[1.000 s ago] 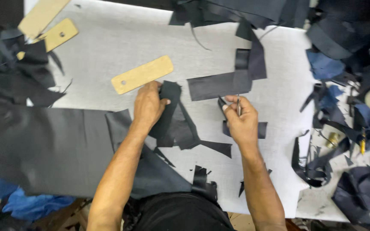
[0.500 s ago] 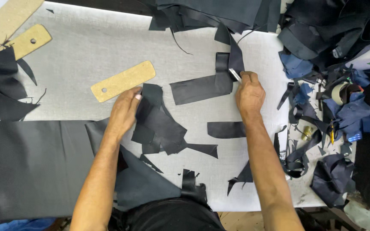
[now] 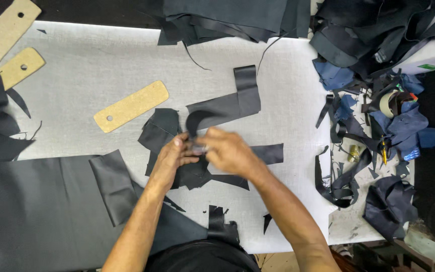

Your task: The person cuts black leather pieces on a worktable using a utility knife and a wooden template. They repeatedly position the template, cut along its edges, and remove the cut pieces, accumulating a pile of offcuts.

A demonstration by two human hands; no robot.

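Observation:
My left hand (image 3: 173,155) and my right hand (image 3: 230,151) meet at the middle of the white table cover (image 3: 101,60). Both pinch the near end of a long black leather strip (image 3: 227,107), which curls up from my fingers and runs to the far right. A small grey metallic thing (image 3: 200,148) shows between my fingertips; what it is I cannot tell. Under my hands lie cut black leather pieces (image 3: 161,128). A short black strip (image 3: 272,153) lies just right of my right wrist.
A tan cardboard template (image 3: 132,106) lies left of my hands, and two more (image 3: 18,68) are at the far left. A large black leather sheet (image 3: 36,211) covers the near left. Dark material (image 3: 227,15) is piled at the back. Blue and black scraps (image 3: 401,126) and a tape roll (image 3: 389,103) lie right.
My right hand has come left from the strip's far end to meet my left hand. The strip's near end is now lifted and curled between both hands.

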